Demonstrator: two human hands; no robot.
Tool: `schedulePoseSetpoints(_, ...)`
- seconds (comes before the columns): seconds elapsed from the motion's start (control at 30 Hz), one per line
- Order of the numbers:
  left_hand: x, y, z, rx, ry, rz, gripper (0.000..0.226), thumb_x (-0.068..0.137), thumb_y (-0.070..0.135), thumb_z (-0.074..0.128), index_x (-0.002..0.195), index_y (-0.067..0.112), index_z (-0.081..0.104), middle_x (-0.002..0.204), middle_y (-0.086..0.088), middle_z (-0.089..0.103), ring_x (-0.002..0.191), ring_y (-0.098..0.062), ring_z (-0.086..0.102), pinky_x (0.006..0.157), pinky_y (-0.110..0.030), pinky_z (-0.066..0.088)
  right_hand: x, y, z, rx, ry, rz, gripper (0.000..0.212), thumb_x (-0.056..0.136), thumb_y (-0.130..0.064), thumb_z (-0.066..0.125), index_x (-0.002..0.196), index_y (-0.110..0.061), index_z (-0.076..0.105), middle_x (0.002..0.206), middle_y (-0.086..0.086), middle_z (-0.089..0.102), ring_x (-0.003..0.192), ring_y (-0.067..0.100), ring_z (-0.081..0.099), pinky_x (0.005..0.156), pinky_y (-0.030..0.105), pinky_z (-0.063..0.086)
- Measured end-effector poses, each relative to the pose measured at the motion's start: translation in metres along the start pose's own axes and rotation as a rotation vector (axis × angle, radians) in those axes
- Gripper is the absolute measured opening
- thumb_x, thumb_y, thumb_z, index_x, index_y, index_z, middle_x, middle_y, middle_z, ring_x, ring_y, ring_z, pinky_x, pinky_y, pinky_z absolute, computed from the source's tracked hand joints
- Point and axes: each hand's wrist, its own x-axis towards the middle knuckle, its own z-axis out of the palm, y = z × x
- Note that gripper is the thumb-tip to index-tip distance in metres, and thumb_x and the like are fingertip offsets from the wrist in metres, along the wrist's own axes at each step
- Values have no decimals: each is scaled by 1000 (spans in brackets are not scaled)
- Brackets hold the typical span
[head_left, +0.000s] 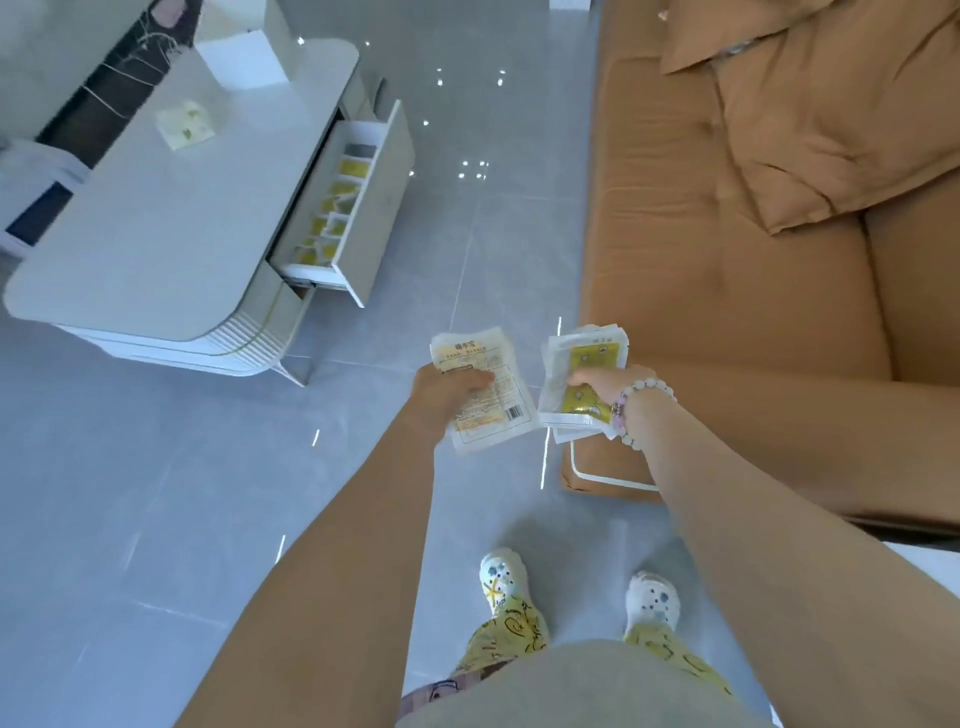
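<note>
My left hand (441, 395) grips a flat white and yellow packet (491, 410) with printed text and a barcode, thumb on top. My right hand (605, 384), with a bead bracelet at the wrist, holds a stack of several similar yellow and white packets (576, 374). Both hands are out in front of me over the grey tiled floor, close together but apart. To the left, a white coffee table (156, 234) has an open drawer (348, 208) with dividers and more yellow packets inside.
A brown sofa (753, 312) with a loose cushion (831, 104) fills the right side. A white box (244, 57) and a small packet (186, 124) lie on the table top. A white wire frame (597, 475) leans at the sofa's corner. My feet stand in white clogs below.
</note>
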Motion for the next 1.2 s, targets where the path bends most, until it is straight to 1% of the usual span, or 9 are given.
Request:
schedulePoseSetpoints(0.17,15,1,-57,-98,53,-1,15,76,-2,72,84,10,65,86,-7,68,88,-29,65,84,-41,54,-5,-41,35,-16,-14,-38,41,81,-40,66,100,-7,52,62,3,43,47,13,39,44,20,34)
schedulePoseSetpoints(0.37,38,9,-87,-132,65,-9,17,76,-1,72,85,11,64,86,-6,68,80,-25,66,78,-38,55,8,-81,59,-41,-45,-71,46,76,-40,69,103,-5,58,67,4,51,48,14,44,44,19,36)
schedulePoseSetpoints(0.43,48,15,-97,-148,71,-20,17,76,-2,72,85,11,65,86,-7,68,77,-22,66,75,-36,55,14,-97,66,-58,-60,-90,40,79,-39,68,98,-6,54,66,4,47,50,14,43,44,19,36)
schedulePoseSetpoints(0.53,69,27,-115,-169,105,-42,18,75,-1,73,86,11,65,89,-8,69,78,-24,67,76,-38,56,25,-129,77,-107,-95,-93,33,82,-35,65,89,-6,50,62,3,42,45,14,37,34,14,29)
schedulePoseSetpoints(0.63,95,48,-130,-207,111,-61,21,74,0,73,92,9,67,93,-10,70,79,-24,67,73,-36,56,41,-169,89,-164,-122,-102,32,81,-34,65,74,-8,48,59,3,42,43,14,36,41,19,30)
schedulePoseSetpoints(0.73,126,78,-138,-218,110,-92,31,74,1,74,104,5,66,99,-11,70,81,-25,68,69,-34,56,64,-211,94,-177,-137,-113,31,81,-34,65,81,-6,51,61,3,42,45,14,38,43,20,32)
schedulePoseSetpoints(0.8,147,101,-141,-207,108,-104,32,75,1,73,105,4,65,99,-12,69,81,-26,68,70,-34,56,81,-237,93,-173,-141,-111,32,80,-34,66,88,-5,53,61,3,42,45,14,38,42,20,33)
schedulePoseSetpoints(0.97,195,153,-147,-215,110,-111,15,78,1,71,89,9,65,86,-7,68,74,-21,66,61,-31,53,124,-291,89,-176,-134,-87,35,76,-36,68,89,-7,54,62,2,42,46,13,39,41,19,32)
schedulePoseSetpoints(1.2,243,183,-157,-233,161,-173,13,78,0,71,83,10,64,83,-6,67,72,-21,65,66,-33,55,160,-347,95,-167,-187,-95,36,78,-35,67,95,-5,53,66,3,43,52,13,39,45,19,34)
